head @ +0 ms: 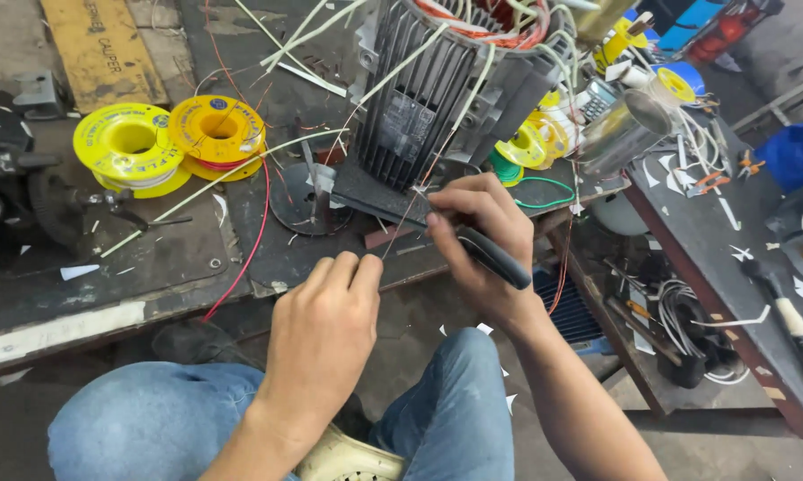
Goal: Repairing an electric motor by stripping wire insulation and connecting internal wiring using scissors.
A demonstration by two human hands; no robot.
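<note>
Left hand pinches thin copper wire taut at bench edge; right hand grips black-handled tool against same wire (tip hidden), below grey finned motor; yellow spools well left.

Open surface at centre left; finned motor blocks upper centre, yellow spools upper left, cluttered tools upper right.

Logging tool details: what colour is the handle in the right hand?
Black handle in the right hand; head view.
</note>
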